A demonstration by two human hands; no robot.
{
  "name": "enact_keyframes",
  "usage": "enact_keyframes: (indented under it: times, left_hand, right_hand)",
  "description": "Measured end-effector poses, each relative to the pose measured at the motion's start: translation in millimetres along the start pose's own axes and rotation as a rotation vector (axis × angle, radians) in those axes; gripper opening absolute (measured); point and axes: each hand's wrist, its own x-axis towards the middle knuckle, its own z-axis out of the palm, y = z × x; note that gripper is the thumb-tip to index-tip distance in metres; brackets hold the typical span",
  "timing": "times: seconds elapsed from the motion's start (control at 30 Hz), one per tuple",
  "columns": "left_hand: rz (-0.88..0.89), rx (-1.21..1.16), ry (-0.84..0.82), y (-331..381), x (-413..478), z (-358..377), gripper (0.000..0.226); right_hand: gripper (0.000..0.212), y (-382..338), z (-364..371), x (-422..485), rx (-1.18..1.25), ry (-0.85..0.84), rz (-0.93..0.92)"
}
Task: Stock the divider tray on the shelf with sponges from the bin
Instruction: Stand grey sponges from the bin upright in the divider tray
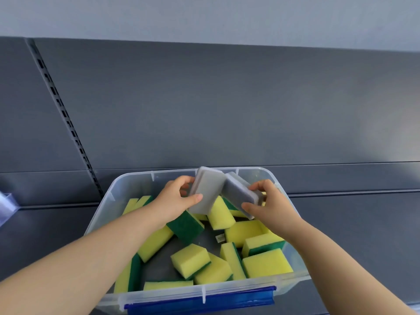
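Now, nearest us, the blue plastic latch [200,300] on the front lip of the clear plastic storage bin [127,185], which sits on the dark grey metal shelf [352,223]. Inside, loose yellow foam sponges with green scouring backs [267,263] lie jumbled, with bare floor showing mid-bin. Over the far end, both hands are up. The left hand [175,198] pinches a grey rectangular sponge [208,189], thumb on the near face, fingers curled behind. The right hand [270,201] pinches a second grey sponge [238,194] the same way. The two lean together, edges touching, likely being squared up as a pair for one trip. Far left, a clear plastic piece [6,205] pokes in, perhaps the divider tray; can't tell.
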Motion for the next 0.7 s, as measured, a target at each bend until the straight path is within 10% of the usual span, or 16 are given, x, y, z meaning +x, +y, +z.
enact_keyframes:
  times: [0.2, 0.4, 0.7]
  left_hand:
    - [0.085, 0.093, 0.106, 9.6, -5.2, -29.0, 0.034]
    - [-0.029, 0.282, 0.107, 11.9, -14.8, -46.5, 0.059]
    - [-0.127, 0.421, -0.021, 13.7, -24.3, -37.1, 0.049]
  right_hand:
    - [0.058, 7.8, -5.8, 1.6, -0.520, -0.563, -0.154]
    - [0.044, -3.7, -25.5, 43.1, -0.480, -0.327, -0.063]
    - [0.078, -4.4, 9.2, 68.2, -0.634, -0.768, -0.058]
